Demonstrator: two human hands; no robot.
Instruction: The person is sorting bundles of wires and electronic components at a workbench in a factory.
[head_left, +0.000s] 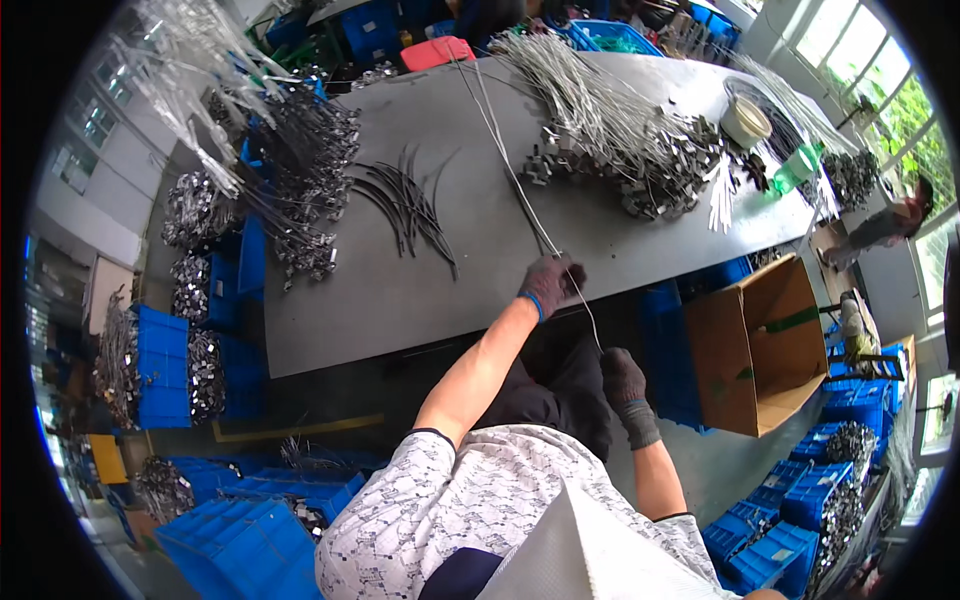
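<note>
The wire (520, 190) is a thin, pale grey strand. It runs from the far edge of the table (420, 290) diagonally across the dark grey top toward the near edge, then continues down past that edge. Whether it is one strand or two lying together cannot be resolved.

The left hand (552, 284), in a dark knit glove with a blue cuff, is closed around the wire just at the near edge of the table. The right hand (622, 377), in a matching dark glove, is below the table edge, closed, with the lower end of the wire reaching it. The contact point is too small to confirm a grip.

On the table, beyond the left hand, lies a heap of wires with metal clips (620, 140). A small fan of dark curved strips (410, 205) lies to the left of the wire. An open cardboard box (765, 345) stands off the table's near right corner.

The fingertips of both hands are hidden by the gloves. The far end of the wire is lost among clutter at the far table edge.
</note>
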